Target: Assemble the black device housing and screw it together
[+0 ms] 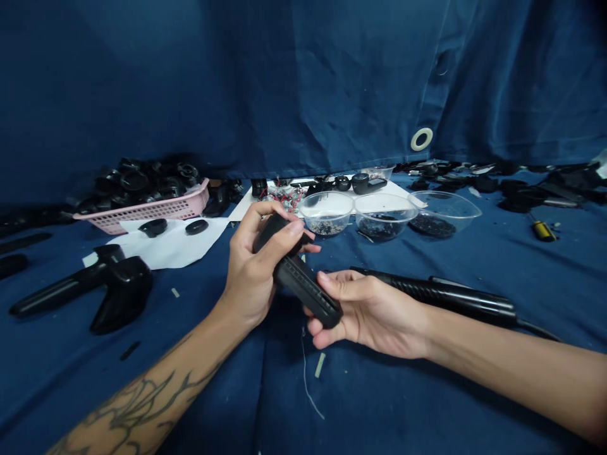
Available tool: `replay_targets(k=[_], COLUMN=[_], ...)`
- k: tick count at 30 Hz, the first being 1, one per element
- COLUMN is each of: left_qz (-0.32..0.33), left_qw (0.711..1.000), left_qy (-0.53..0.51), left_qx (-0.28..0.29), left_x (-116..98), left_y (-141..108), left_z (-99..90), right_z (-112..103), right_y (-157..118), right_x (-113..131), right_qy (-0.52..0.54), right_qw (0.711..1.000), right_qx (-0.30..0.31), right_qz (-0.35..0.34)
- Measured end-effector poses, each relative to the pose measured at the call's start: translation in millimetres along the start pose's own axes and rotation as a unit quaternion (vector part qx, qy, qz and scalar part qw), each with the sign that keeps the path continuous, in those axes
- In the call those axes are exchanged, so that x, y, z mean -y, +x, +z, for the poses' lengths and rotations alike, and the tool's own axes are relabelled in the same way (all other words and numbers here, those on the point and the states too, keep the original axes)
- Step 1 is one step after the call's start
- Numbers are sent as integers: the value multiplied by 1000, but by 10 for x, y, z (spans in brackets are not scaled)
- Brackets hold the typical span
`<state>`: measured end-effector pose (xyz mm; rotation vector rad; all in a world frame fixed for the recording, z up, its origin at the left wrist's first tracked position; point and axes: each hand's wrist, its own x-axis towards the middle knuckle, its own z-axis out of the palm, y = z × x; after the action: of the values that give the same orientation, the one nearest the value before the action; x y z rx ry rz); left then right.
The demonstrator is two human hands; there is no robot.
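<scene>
Black slotted part — matte, elongated (edges rounded) — clasped in both hands' grip.

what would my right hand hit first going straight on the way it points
Beyond the black part your right hand holds, probably your left hand, though depth is unclear.

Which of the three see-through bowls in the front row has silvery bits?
The left bowl. The middle bowl and right bowl have black bits instead.
</scene>
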<state>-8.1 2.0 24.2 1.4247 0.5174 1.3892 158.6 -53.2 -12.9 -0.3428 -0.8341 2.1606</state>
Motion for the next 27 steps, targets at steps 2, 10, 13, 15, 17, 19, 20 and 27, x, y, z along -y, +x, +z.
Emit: replay_targets(k=[2, 10, 13, 15, 17, 19, 20, 27], left_qz=[-6, -13, 19, 58, 78, 79, 82, 171], left_qw=[1000, 999, 993, 974, 957, 955, 954, 920], left_qy=[-8, 23, 116, 218, 279, 287, 287, 345], left_qx=[8, 23, 28, 35, 30, 19, 12, -80], left_x=[-4, 10, 2, -4, -6, -4, -1, -22], left_y=[-2, 67, 104, 122, 130, 125, 117, 41], left_z=[0, -107, -160, -185, -196, -194, -191, -179], right_z=[-4, -31, -75, -94, -104, -106, -103, -59], right_y=[-4, 54, 52, 34, 12, -4, -10, -29], right_x=[-3, -41, 5, 39, 55, 47, 38, -27], right_qy=[-6, -296, -438, -502, -549, -590, -608, -652], right_qw=[1000, 926, 825, 768, 724, 689, 676, 651], right_qx=[5, -173, -249, -277, -290, -289, -284, -243], right_qz=[-3, -159, -256, -286, -300, -305, -305, -302])
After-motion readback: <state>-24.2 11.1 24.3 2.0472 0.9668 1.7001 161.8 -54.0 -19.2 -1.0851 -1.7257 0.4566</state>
